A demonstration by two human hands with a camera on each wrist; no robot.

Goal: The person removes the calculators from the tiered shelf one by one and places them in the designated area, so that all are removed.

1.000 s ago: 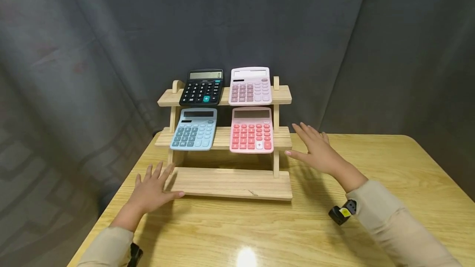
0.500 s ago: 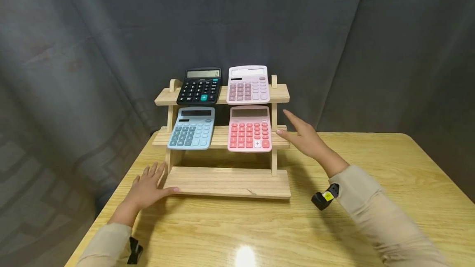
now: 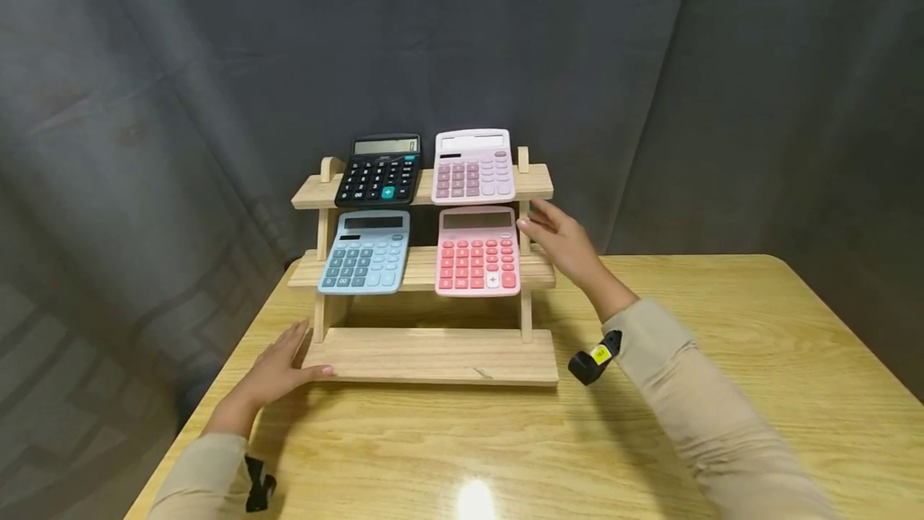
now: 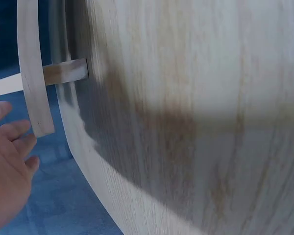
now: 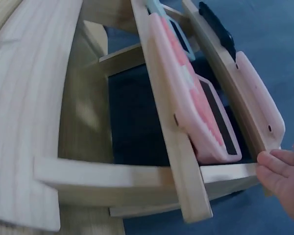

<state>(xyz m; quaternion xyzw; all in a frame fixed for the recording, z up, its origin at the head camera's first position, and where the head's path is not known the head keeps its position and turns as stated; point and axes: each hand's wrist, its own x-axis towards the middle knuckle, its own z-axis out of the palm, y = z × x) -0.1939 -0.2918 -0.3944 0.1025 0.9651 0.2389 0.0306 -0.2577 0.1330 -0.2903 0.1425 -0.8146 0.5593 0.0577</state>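
A three-tier wooden display stand holds two calculators on its top shelf and two on its middle shelf. On top lean a black calculator and a pale lilac one; below are a light blue calculator and a pink calculator. My left hand is at the left end of the bottom shelf, thumb along its front edge and fingers beside the end. At the right side, my right hand reaches toward the upright, its fingertips right at the end of the top shelf in the right wrist view.
The stand rests on a light wood-grain table. Behind it hangs a dark grey curtain, close to the table's back edge. Each wrist wears a black camera, such as the right wrist camera.
My right hand has moved left and inward to the stand's right side, its fingers bending. The left hand has come closer round the bottom shelf's end. The calculators keep their places.
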